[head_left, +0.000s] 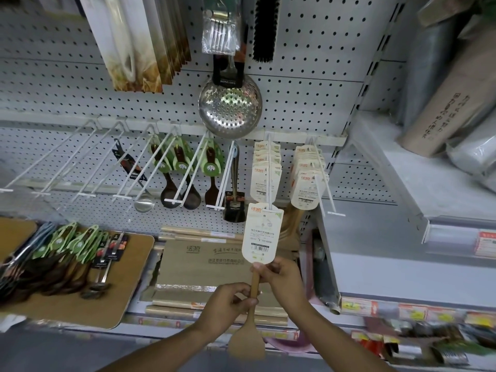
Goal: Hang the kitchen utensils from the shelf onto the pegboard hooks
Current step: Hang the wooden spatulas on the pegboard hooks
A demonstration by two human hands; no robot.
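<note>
Gripping the wooden spatula (pixel 254 287), both hands' fingers clamped its handle; its card (pixel 262 232) seemingly needed sliding toward twelve o'clock, along the hook (pixel 269 170).

Both hands (pixel 257 288) grip spatula (pixel 251 312) w/ card on hook (pixel 269 178).

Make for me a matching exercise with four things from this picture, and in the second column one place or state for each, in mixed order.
Things:
1. wooden spatula
2. perforated skimmer
3. green-carded spoons
4. black brush

Places or states:
A. lying on the wooden board at left
B. held by both hands, card at a hook's tip
C. hanging at top, right of the forks
D. hanging in the middle, round steel bowl

Pairs: 1-B, 2-D, 3-A, 4-C
</note>
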